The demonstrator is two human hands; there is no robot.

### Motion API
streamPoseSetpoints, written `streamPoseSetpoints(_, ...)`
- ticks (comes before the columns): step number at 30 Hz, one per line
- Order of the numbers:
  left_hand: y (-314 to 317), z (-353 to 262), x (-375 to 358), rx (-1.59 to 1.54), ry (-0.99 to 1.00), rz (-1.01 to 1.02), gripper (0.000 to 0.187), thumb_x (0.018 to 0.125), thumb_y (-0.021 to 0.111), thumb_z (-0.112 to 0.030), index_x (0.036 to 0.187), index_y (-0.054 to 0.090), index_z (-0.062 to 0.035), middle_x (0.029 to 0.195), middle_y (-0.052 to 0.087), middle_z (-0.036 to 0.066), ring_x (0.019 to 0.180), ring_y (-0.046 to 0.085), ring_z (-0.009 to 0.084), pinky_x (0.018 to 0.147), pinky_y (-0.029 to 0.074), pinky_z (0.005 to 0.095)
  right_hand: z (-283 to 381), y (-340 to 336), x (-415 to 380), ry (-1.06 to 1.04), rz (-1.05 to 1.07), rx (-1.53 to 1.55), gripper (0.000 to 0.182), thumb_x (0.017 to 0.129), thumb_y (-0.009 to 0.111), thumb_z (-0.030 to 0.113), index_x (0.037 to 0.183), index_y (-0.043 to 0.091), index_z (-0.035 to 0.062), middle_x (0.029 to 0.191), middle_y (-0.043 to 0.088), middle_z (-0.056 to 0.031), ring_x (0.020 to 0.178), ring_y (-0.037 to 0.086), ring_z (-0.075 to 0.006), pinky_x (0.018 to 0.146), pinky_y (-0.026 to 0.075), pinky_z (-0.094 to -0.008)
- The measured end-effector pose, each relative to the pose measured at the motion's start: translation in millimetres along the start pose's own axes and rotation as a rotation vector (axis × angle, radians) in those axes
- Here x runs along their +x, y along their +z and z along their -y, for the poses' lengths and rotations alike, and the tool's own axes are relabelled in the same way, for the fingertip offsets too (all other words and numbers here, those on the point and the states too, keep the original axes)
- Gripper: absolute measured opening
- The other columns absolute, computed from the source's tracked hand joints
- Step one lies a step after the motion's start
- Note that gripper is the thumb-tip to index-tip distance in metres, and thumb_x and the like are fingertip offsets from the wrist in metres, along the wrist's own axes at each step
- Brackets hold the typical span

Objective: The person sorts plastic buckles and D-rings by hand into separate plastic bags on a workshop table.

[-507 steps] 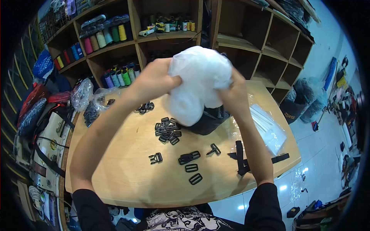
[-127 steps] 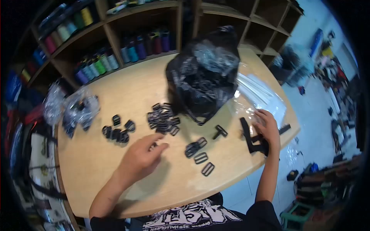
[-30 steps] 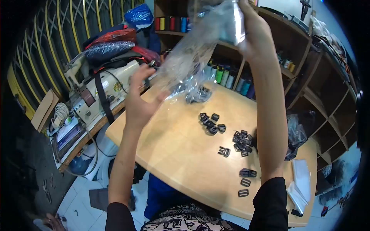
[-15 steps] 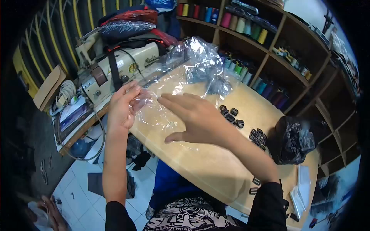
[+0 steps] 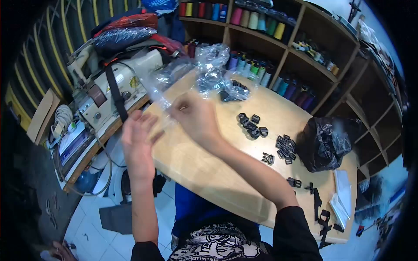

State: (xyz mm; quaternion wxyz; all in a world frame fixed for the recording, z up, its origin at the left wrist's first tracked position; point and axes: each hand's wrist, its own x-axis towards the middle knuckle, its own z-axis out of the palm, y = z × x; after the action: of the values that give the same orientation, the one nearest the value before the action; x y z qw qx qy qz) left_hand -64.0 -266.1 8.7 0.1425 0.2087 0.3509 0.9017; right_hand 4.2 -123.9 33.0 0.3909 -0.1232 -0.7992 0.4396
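My right hand [image 5: 196,115] is closed over the table, its fingers pinched on a clear plastic bag [image 5: 157,96], and it is smeared by motion. The bag stretches up and left from it as a thin, see-through strip. My left hand [image 5: 139,141] is just left of it at the table's edge, palm turned inward, fingers loosely bent and apart. Nothing shows in its grasp. More crumpled clear plastic [image 5: 211,65] lies at the table's far end. Black plastic buckles [image 5: 251,126] lie in small groups to the right of my right hand.
A sewing machine [image 5: 109,93] stands on a bench at left. Behind the wooden table [image 5: 209,174], a shelf holds thread spools [image 5: 257,69]. At right are a black plastic bag [image 5: 324,143], black straps [image 5: 324,219] and white packets [image 5: 341,198].
My right hand has gone from spread flat over the plastic to closed. My left hand has lowered and loosened. The plastic bag has moved up and left, and the view has shifted slightly.
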Motion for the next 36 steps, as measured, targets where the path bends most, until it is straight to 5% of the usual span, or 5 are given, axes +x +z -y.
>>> streamPoseSetpoints(15, -71.0, 22.2, 9.0, -0.064, -0.527, 0.031, 0.018, 0.092, 0.044, -0.02, 0.087, 0.057, -0.008, 0.057, 0.044, -0.001, 0.045, 0.041, 0.013, 0.054, 0.047, 0.0404, -39.9, -29.3, -26.8, 0.554, 0.025, 0.932, 0.024, 0.103, 0.04, 0.017, 0.105, 0.055, -0.0018, 0.088, 0.062, -0.0085, 0.081, 0.064, -0.0178, 0.078, 0.057, -0.0331)
streamPoseSetpoints(20, -68.3, 19.0, 2.7, -0.414, -0.57, 0.298, 0.025, 0.091, 0.042, -0.028, 0.08, 0.053, -0.0083, 0.055, 0.038, 0.0, 0.048, 0.041, 0.0149, 0.06, 0.048, 0.0401, -55.2, -47.0, -32.9, 0.665, 0.433, 1.354, 0.014, 0.096, 0.047, 0.017, 0.086, 0.051, 0.0072, 0.067, 0.051, 0.0011, 0.061, 0.055, -0.0091, 0.06, 0.05, -0.0248)
streamPoseSetpoints(26, -22.7, 13.7, 10.5, -0.503, -0.507, 0.094, 0.028, 0.093, 0.043, -0.024, 0.098, 0.063, -0.0038, 0.088, 0.066, 0.012, 0.09, 0.063, 0.0336, 0.096, 0.046, 0.0536, -25.3, -59.5, -38.0, 0.88, 0.033, 0.864, 0.016, 0.093, 0.05, 0.02, 0.089, 0.058, 0.0064, 0.078, 0.062, -0.004, 0.072, 0.061, -0.0155, 0.065, 0.052, -0.0325)
streamPoseSetpoints(31, -24.3, 40.9, 17.0, -0.641, -0.59, 0.524, 0.038, 0.094, 0.047, -0.019, 0.124, 0.054, 0.0036, 0.089, 0.064, 0.008, 0.058, 0.049, 0.0099, 0.05, 0.04, 0.0206, -47.4, -87.2, -32.5, 0.697, -0.022, 1.122, 0.021, 0.096, 0.044, 0.016, 0.097, 0.056, -0.0011, 0.083, 0.063, -0.008, 0.075, 0.064, -0.0164, 0.067, 0.053, -0.0322)
streamPoseSetpoints(36, -5.7, 46.3, 9.5, -0.401, -0.416, 0.491, 0.046, 0.085, 0.064, -0.006, 0.128, 0.05, 0.0026, 0.087, 0.054, 0.001, 0.061, 0.049, 0.0056, 0.052, 0.04, 0.0216, -55.3, -106.7, -40.2, 0.741, 0.142, 1.263, 0.02, 0.092, 0.047, 0.015, 0.104, 0.055, 0.0015, 0.083, 0.062, -0.0075, 0.06, 0.056, -0.0141, 0.059, 0.048, -0.0257)
